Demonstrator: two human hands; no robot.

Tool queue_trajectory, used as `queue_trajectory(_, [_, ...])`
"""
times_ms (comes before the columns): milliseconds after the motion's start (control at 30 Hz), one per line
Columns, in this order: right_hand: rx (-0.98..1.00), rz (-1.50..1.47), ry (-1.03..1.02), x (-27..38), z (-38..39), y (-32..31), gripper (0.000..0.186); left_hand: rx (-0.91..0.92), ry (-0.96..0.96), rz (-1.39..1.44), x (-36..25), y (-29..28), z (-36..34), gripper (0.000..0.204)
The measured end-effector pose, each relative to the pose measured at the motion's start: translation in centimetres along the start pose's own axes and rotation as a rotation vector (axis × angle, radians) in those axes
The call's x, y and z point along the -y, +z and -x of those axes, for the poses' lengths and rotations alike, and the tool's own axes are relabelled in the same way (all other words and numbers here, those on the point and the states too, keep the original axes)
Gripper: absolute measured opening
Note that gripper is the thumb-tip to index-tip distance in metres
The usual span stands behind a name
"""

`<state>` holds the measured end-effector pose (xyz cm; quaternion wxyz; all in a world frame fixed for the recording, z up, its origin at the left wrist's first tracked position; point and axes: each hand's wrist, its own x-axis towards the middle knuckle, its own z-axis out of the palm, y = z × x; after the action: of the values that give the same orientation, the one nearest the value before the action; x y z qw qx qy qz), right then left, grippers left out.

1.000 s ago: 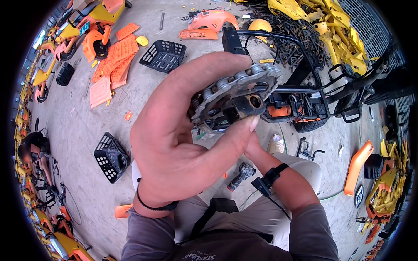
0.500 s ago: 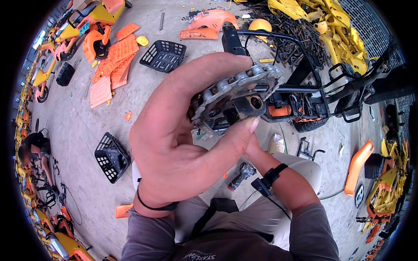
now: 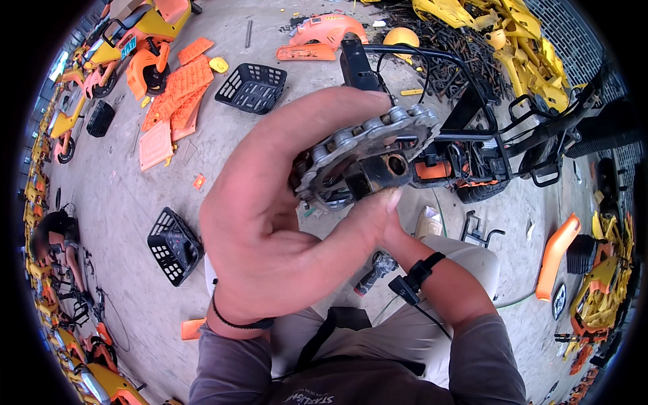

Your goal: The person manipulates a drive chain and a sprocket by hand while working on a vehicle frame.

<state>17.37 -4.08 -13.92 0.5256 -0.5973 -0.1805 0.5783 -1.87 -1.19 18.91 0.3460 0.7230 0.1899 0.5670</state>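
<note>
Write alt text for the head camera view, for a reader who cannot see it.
The person's left hand grips a grimy chain-wrapped sprocket close to the camera, the right hand mostly hidden behind it. Below lie a concrete floor with black plastic baskets, orange panels and a black bike frame.

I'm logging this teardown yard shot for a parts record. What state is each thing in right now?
Chain sprocket assembly: greasy, chain wrapped on it, held up off the ground.
Left hand: gripping the sprocket between thumb and fingers.
Right hand: mostly hidden behind the left hand; hold unclear.
Black bike frame: stripped, lying on the ground.
Black basket: empty, resting on the concrete.
Power tool: lying unused by the knee.
</note>
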Motion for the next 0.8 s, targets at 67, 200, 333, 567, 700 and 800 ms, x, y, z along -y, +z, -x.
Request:
queue_trajectory(67, [0.015, -0.046, 0.008, -0.1, 0.0, 0.0, 0.048, -0.015, -0.008, 0.029, 0.1, 0.0, 0.1, 0.070])
queue_trajectory(200, [0.030, -0.015, -0.016, 0.5, 0.6, 0.2, 0.047, -0.027, 0.002, 0.042, 0.2, 0.0, 0.0, 0.070])
queue_trajectory(333, [-0.001, 0.015, -0.005, 1.7, 1.2, 0.8, 0.048, -0.028, 0.005, 0.010, 0.3, -0.1, 0.0, 0.070])
queue_trajectory(567, [0.028, 0.056, -0.013, 1.0, 0.5, 0.5, 0.049, -0.030, 0.026, 0.033, 0.3, -0.1, 0.0, 0.070])
queue_trajectory(700, [0.017, 0.120, -0.024, 0.6, 0.3, 0.4, 0.049, 0.006, 0.023, -0.003, 0.2, -0.1, -0.1, 0.071])
queue_trajectory(800, [0.025, -0.098, 0.037, 1.1, 0.5, 0.3, 0.047, -0.003, 0.022, -0.002, 0.3, -0.1, -0.1, 0.070])
